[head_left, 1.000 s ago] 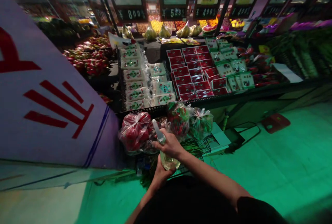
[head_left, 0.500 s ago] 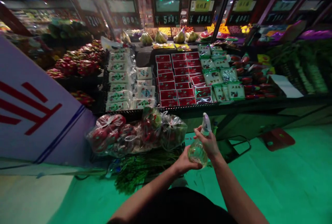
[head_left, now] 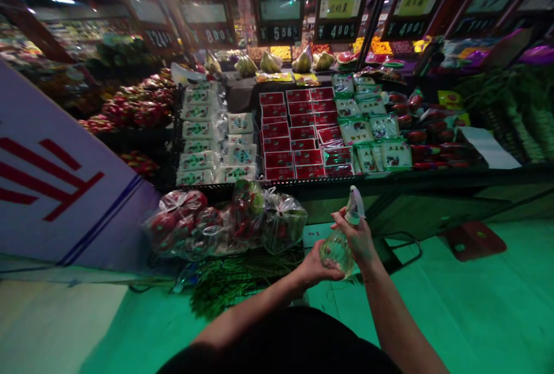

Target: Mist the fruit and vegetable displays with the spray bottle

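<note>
A clear spray bottle (head_left: 336, 254) with a pale trigger head is held between my two hands in front of the stall, tilted with its top to the right. My left hand (head_left: 319, 264) cups the rounded lower body from the left and below. Around the neck, just under the spray head, my right hand (head_left: 357, 236) is closed. Pale liquid seems to show through the bottle's wall. Left of the bottle are bagged red fruits or vegetables (head_left: 186, 224) in clear plastic.
Behind my hands, a display holds red packs (head_left: 277, 144), white packs (head_left: 197, 146) and green-white packs (head_left: 383, 131). Leafy greens (head_left: 225, 284) lie low at the left. A reddish-brown stool (head_left: 475, 241) stands on the floor at right. A white panel (head_left: 86, 189) slopes at far left.
Both hands and the spray bottle have shifted slightly right in view. The grip on the bottle looks the same. The camera's view has also turned a little.
</note>
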Motion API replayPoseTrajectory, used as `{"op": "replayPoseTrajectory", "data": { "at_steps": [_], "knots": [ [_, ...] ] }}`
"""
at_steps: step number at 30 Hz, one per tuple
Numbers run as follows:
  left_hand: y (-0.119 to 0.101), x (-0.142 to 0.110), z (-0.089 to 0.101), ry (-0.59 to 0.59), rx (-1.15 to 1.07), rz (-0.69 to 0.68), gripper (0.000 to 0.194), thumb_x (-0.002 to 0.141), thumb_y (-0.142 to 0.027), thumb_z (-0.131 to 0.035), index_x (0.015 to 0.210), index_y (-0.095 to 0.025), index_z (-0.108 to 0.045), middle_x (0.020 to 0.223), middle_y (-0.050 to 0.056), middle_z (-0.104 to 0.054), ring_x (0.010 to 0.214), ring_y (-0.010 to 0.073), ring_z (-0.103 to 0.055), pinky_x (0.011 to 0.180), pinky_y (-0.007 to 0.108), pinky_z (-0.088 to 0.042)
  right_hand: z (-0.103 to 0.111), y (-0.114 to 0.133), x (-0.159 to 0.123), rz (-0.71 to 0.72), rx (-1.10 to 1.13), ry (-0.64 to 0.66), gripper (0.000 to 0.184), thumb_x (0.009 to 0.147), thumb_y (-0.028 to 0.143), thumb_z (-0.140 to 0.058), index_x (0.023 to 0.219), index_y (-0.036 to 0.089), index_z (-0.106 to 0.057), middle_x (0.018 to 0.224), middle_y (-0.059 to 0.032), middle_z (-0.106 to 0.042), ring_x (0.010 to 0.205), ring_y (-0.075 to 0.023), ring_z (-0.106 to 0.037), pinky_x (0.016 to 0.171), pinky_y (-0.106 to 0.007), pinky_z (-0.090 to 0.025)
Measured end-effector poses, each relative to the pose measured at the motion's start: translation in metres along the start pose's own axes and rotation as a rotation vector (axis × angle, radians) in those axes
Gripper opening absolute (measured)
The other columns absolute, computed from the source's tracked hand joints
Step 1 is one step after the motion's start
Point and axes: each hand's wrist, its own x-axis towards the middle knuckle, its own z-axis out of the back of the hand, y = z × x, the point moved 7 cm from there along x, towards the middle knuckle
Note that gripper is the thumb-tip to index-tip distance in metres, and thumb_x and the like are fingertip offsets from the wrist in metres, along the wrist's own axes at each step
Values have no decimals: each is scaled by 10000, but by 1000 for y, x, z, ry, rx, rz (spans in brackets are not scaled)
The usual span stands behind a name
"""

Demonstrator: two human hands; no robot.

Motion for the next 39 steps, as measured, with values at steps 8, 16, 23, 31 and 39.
{"op": "replayPoseTrajectory", "data": {
  "at_steps": [8, 16, 23, 31, 39],
  "knots": [
    [-47, -42, 97, -274, 23, -193, 1172, 416, -639, -1047, 1366, -207, -513, 1284, 139, -636, 1157, 363, -666, 1004, 469, -534, -155, 20, 13, 146, -150, 444, 411, 777, 608, -742, 929, 262, -582, 827, 5, -705, 710, -217, -705, 695, -344, -591],
    [-82, -42, 116, -288, 69, -233, 1244, 411, -704, -1010, 1418, -180, -502, 1329, 179, -642, 1274, 446, -628, 1112, 569, -491, -190, 33, 26, 132, -37, 496, 474, 728, 633, -791, 913, 242, -597, 791, 9, -685, 671, -224, -694, 690, -354, -571],
    [-83, 39, 52, -224, 53, -106, 1396, 310, -418, -1107, 1510, -141, -451, 1345, 180, -682, 1317, 416, -645, 1195, 572, -459, -69, 46, 76, -7, 40, 106, 552, 560, 567, -921, 902, 229, -651, 766, -7, -708, 657, -242, -716, 588, -337, -557],
    [-92, 104, -33, 128, 288, 90, 1497, 349, -324, -1086, 1625, -133, -326, 1497, 157, -573, 1448, 401, -564, 1220, 472, -474, 41, 59, 107, 29, 4, -162, 392, 621, 472, -895, 873, 281, -663, 904, -63, -735, 687, -277, -697, 592, -420, -546],
    [-100, 94, 21, -138, 54, -54, 1161, 321, -390, -1098, 1330, -161, -572, 1190, 65, -662, 1264, 349, -638, 1154, 512, -491, -42, 54, 131, 10, -25, 79, 537, 575, 576, -899, 894, 226, -646, 793, -17, -712, 655, -231, -703, 593, -343, -534]
  ]
}}
